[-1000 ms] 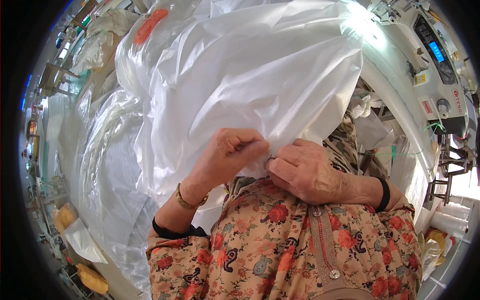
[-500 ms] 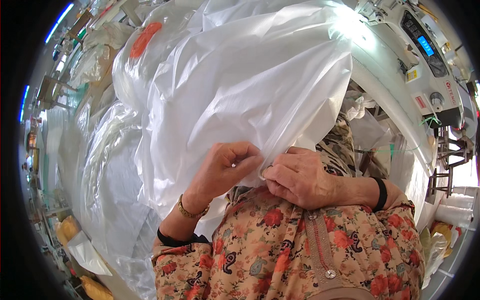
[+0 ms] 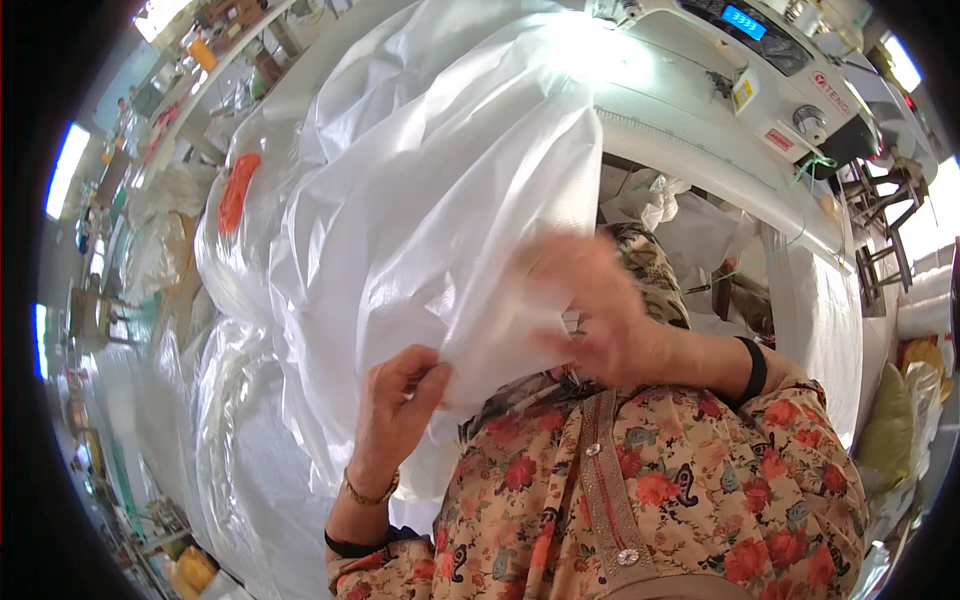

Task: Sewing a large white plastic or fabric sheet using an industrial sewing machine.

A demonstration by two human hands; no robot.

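A large white woven plastic sheet [image 3: 400, 215] drapes in loose folds over my lap and up toward the sewing machine. My left hand [image 3: 400, 400] is closed, thumb and fingers pinching a fold near the sheet's lower edge. My right hand [image 3: 600, 310] is farther up, over the sheet's right side. It is smeared by motion, but its thumb and fingers show apart, with white sheet seen between them. Whether it touches the sheet cannot be made out.
A white sewing machine [image 3: 770, 75] with a lit blue display and bright lamp stands at the upper right on its table [image 3: 710, 150]. Clear plastic with an orange patch [image 3: 238, 192] lies at left. Dark metal stand legs [image 3: 885, 215] and an olive bag [image 3: 886, 430] are at right.
My hands have parted: the left moved down and left with the fold, the right let go and moved up. The view has shifted, so the machine appears farther left and higher.
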